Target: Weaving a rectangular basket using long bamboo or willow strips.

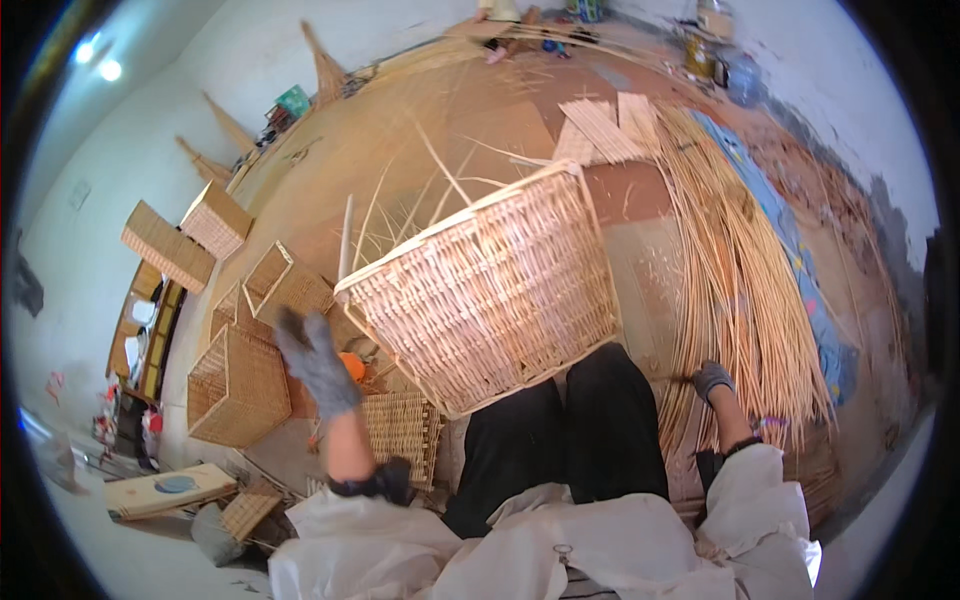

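A woven wicker panel basket with loose strands along its top edge leans over my black-trousered knees. My left hand, in a grey glove, is raised just beside its lower left corner, fingers extended and slightly blurred. Low at my right, my gloved right hand has curled fingers against a long bundle of pale canes; what it grips is hard to make out. A flat woven piece and an orange object lie behind my left hand.
Several wicker baskets stand at the left, near a wooden shelf. Flat panels lie beyond the canes, on a blue cloth. A seated person is at the far wall, by water jugs.
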`<action>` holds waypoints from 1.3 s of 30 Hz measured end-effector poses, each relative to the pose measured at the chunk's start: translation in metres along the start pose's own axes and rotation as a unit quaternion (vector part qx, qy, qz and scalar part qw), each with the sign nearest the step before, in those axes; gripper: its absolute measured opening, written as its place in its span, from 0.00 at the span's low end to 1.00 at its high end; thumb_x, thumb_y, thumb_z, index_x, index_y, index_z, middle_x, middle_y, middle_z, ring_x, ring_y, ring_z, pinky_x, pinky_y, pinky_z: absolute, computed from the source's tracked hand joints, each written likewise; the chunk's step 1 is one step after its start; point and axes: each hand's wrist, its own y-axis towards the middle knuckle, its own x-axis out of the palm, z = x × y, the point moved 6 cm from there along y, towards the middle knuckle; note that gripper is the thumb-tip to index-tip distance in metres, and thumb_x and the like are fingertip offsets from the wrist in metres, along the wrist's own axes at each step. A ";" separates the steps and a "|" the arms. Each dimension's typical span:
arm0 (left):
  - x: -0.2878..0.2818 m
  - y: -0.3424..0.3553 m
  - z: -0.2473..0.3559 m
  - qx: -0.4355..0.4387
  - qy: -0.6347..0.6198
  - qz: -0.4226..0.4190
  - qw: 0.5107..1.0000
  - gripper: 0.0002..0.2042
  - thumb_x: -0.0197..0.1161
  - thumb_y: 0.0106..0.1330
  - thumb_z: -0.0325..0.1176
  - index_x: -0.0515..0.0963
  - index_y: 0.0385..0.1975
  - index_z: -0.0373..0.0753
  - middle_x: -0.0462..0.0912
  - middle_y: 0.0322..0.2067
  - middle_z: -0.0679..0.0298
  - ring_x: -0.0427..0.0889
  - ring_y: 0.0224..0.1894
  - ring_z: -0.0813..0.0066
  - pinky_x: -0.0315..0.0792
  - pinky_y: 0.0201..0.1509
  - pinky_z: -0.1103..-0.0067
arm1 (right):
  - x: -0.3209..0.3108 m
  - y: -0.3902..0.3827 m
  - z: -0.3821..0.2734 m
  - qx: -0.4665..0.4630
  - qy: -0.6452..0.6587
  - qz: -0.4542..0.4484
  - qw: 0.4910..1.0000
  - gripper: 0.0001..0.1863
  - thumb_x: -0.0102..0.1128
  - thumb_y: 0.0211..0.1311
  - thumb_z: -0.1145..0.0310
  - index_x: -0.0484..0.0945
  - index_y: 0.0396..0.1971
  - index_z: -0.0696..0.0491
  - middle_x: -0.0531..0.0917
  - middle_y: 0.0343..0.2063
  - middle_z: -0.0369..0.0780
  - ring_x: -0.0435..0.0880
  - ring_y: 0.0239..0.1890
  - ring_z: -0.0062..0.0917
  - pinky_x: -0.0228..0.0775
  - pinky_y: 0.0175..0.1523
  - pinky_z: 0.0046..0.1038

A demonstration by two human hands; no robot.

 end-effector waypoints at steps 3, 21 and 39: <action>0.036 -0.057 -0.025 -0.219 -0.154 -0.118 0.956 0.26 0.54 0.58 0.38 0.58 0.53 0.30 0.65 0.50 0.55 0.63 0.53 0.66 0.58 0.56 0.74 | -0.079 0.016 -0.060 -0.389 -0.136 0.359 0.837 0.14 0.43 0.58 0.66 0.71 0.41 0.56 0.76 0.36 0.44 0.74 0.40 0.33 0.65 0.48 0.28; 0.106 -0.127 -0.050 -0.119 -0.226 -0.164 0.953 0.15 0.55 0.58 0.35 0.67 0.41 0.35 0.71 0.31 0.65 0.69 0.31 0.76 0.67 0.37 0.79 | -0.174 -0.108 -0.150 -0.374 0.582 0.202 0.693 0.25 0.65 0.41 0.72 0.66 0.42 0.58 0.75 0.31 0.37 0.73 0.32 0.20 0.67 0.37 0.21; 0.144 -0.231 -0.071 -0.209 -0.111 -0.311 0.921 0.29 0.60 0.49 0.27 0.56 0.51 0.25 0.71 0.42 0.45 0.73 0.44 0.59 0.67 0.47 0.74 | -0.062 -0.087 -0.081 -0.152 0.592 0.113 0.783 0.18 0.59 0.47 0.57 0.75 0.33 0.55 0.76 0.23 0.34 0.70 0.23 0.17 0.60 0.28 0.20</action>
